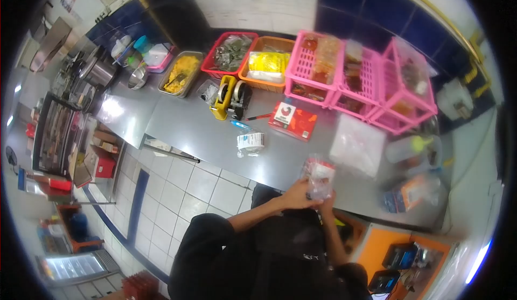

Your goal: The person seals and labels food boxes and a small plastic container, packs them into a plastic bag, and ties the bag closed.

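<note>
Close to my body, a clear plastic bag (320, 180) with something red and white in it is held up at the counter's front edge. My left hand (298, 194) grips the bag's left side, fingers closed on it. On the lower right, my right hand (327, 202) also has its fingers closed on the bag, partly hidden by it. Beyond the bag lies a red and white box (293, 120). A small clear bag with a white printed label (250, 141) lies to the left on the steel counter (202, 133). White plastic sheets or bags (358, 145) lie to the right.
Pink baskets (360, 79) with sauce bags line the back right. Beside them stand an orange basket (261, 84), a red basket (210, 69), a steel tray of yellow food (183, 72) and a yellow tape dispenser (222, 106). Squeeze bottles (414, 148) stand at right.
</note>
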`<state>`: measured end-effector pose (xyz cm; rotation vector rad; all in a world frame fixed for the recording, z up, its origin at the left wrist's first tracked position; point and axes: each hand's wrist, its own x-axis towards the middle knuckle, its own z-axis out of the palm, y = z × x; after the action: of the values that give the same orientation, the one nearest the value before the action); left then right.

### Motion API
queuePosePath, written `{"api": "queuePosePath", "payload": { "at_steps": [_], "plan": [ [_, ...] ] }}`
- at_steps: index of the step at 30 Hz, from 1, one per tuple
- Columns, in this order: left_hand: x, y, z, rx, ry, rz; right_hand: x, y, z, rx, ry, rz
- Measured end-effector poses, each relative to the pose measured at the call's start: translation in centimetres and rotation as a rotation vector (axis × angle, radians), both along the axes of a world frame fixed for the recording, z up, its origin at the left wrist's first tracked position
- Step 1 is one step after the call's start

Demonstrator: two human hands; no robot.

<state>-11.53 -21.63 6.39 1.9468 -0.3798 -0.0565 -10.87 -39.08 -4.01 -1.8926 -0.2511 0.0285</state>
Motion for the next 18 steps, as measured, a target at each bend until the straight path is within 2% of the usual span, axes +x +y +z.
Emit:
{"api": "queuePosePath", "payload": {
  "at_steps": [1, 2, 3, 4, 5, 7, 8, 9, 10, 11, 13, 14, 16, 17, 18],
  "plan": [
    [-0.2, 0.8, 0.4, 0.076, -0.093, -0.046, 0.1, 0.0, -0.4, 0.029, -0.005, -0.011],
    [-0.2, 2.2, -1.4, 0.179, -0.091, -0.086, 0.3, -0.1, -0.8, 0.057, -0.011, -0.022],
    [0.4, 4.2, 0.0, 0.18, -0.096, -0.072, 0.6, 0.2, -0.7, -0.099, -0.119, 0.005],
    [1.4, 6.8, 2.7, 0.066, -0.107, -0.033, 0.9, 0.6, -0.8, -0.253, -0.228, 0.028],
    [2.5, 10.0, 4.8, -0.048, -0.117, 0.003, 1.1, 1.2, -1.0, -0.251, -0.233, 0.035],
    [4.9, 17.2, 7.0, -0.054, -0.05, 0.253, 1.9, 2.9, -1.3, -0.338, -0.33, 0.008],
    [6.5, 21.4, 6.5, -0.059, -0.102, 0.391, 2.3, 4.0, -1.2, -0.368, -0.363, -0.001],
    [8.6, 26.2, 4.7, 0.02, -0.219, 0.541, 2.2, 5.3, -0.2, -0.307, -0.14, 0.03],
    [10.2, 30.2, 3.2, 0.036, -0.096, 0.778, 2.2, 6.8, 0.7, -0.246, 0.081, 0.056],
    [12.2, 34.3, 1.6, 0.075, -0.091, 0.958, 2.1, 8.2, 1.0, -0.253, 0.073, 0.052],
    [15.6, 42.2, -2.2, 0.33, -0.083, 1.081, 1.6, 10.3, 1.1, -0.631, -0.358, 0.165],
    [17.3, 45.1, -4.3, 0.316, -0.082, 1.082, 1.6, 11.0, 1.1, -0.643, -0.362, 0.165],
    [19.1, 48.6, -7.0, 0.725, 0.165, 0.994, 1.2, 12.0, 0.7, -0.466, -0.088, 0.089],
    [19.4, 49.3, -7.9, 0.714, 0.171, 0.988, 0.9, 12.2, 0.5, -0.375, 0.049, 0.044],
    [20.0, 49.5, -8.0, 0.765, 0.182, 0.907, 0.8, 12.3, 0.2, -0.385, 0.049, 0.033]
  ]
}}
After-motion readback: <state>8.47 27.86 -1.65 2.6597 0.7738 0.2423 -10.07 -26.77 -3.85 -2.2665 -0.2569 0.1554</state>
